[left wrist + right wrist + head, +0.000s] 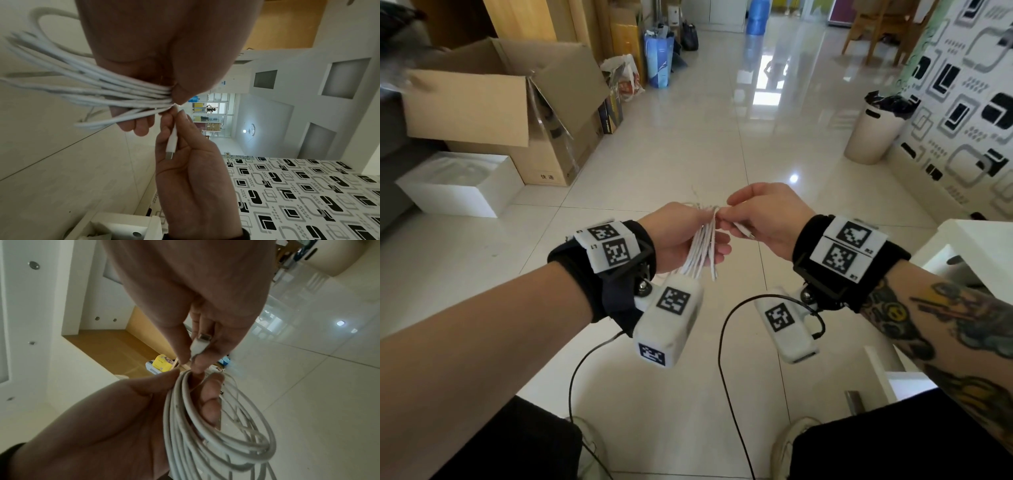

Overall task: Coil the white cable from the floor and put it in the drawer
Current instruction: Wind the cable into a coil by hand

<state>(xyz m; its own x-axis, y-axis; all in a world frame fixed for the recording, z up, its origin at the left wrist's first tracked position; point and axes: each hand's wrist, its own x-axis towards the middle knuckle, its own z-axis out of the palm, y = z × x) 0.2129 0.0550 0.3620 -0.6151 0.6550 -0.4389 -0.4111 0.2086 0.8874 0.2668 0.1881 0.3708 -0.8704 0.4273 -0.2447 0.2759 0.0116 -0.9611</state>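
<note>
The white cable [703,248] is gathered into several loops that hang from my left hand [688,236], held up in front of me above the floor. The loops [92,91] run between that hand's thumb and fingers, and in the right wrist view the coil [207,431] lies across its palm. My right hand [756,219] touches the top of the bundle and pinches the cable's free end. The white plug [171,142] with its metal tip lies along the right hand's fingers [198,345]. The drawer's inside is not visible.
An open cardboard box [493,102] and a white foam box [458,185] stand on the left. A white bin [873,130] stands by the patterned wall on the right. A white cabinet [969,253] is at my right side. Black sensor leads [722,359] hang from both wrists.
</note>
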